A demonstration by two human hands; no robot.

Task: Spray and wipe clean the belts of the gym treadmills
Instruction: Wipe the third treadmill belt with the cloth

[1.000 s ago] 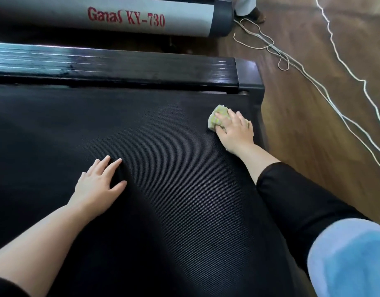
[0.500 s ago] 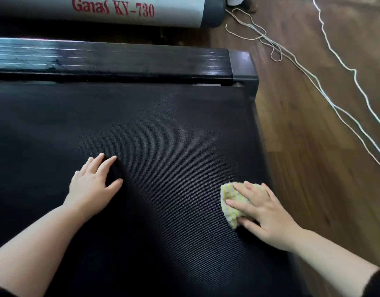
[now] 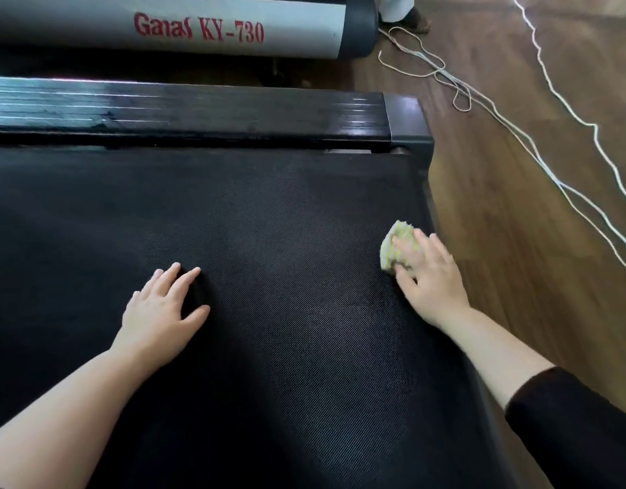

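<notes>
The black textured treadmill belt point(image 3: 269, 224) fills most of the view. My left hand point(image 3: 159, 312) lies flat on the belt at centre left, fingers straight and spread. My right hand point(image 3: 428, 273) presses a small yellow-green cloth point(image 3: 396, 243) onto the belt close to its right edge, fingers extended over the cloth and covering its near part. No spray bottle is in view.
A glossy black side rail point(image 3: 198, 114) with an end cap point(image 3: 406, 118) runs along the far side of the belt. Behind it lies a grey neighbouring treadmill rail point(image 3: 163, 26) with red lettering. White cables point(image 3: 516, 135) trail over the wooden floor point(image 3: 516, 224) at right. A person's foot point(image 3: 410, 15) stands at top.
My right hand slid the cloth toward me along the right edge, then back away from me to mid-belt. My left hand stayed planted on the belt.
</notes>
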